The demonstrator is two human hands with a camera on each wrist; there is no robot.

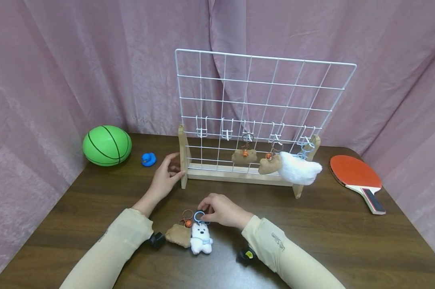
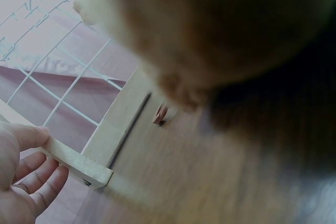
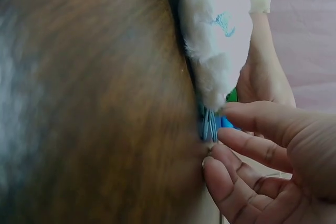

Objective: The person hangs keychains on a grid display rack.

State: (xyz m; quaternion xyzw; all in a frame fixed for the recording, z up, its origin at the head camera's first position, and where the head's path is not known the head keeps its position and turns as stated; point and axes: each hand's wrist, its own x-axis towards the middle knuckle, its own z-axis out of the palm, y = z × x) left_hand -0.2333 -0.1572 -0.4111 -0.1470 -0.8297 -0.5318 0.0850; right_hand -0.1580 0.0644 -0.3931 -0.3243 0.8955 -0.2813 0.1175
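My left hand holds the wooden end post of a white wire grid rack, thumb on one side and fingers on the other in the left wrist view. At the table's middle, my right hand pinches the blue ring of a white plush bear keychain. The bear lies face up. Beside it lies a brown plush keychain with a copper ring and an orange bell. In the right wrist view the white plush shows large above the right fingertips.
Several white hooks line the grid. Two brown plush keychains, one at the middle, and a white plush keychain hang from it. A green ball and blue rubber duck are left; a red table tennis paddle lies right.
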